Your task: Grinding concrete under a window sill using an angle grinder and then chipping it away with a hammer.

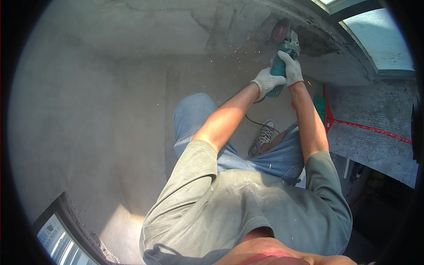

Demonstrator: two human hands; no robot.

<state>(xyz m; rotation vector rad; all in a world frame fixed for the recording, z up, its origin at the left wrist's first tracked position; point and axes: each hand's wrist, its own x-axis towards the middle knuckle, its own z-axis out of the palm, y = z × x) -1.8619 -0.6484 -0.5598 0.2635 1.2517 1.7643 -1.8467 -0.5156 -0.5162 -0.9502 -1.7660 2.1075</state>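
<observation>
A teal angle grinder (281, 62) is pressed against a rough concrete wall (176, 26) near a window frame, its disc (280, 32) throwing small orange sparks to the left. My left hand (267, 81), in a white knit glove, grips the rear of the grinder's body. My right hand (290, 67), gloved the same way, is wrapped around the body closer to the disc. Both my bare forearms reach up and forward from my grey T-shirt. A black power cord (256, 121) hangs down from the tool.
A window (375, 39) sits at the upper right beside the ground edge. A red-handled broom (329, 112) lies on the grey floor to the right. My sneaker (261, 139) and blue jeans show below. Another window (57, 238) is at the lower left.
</observation>
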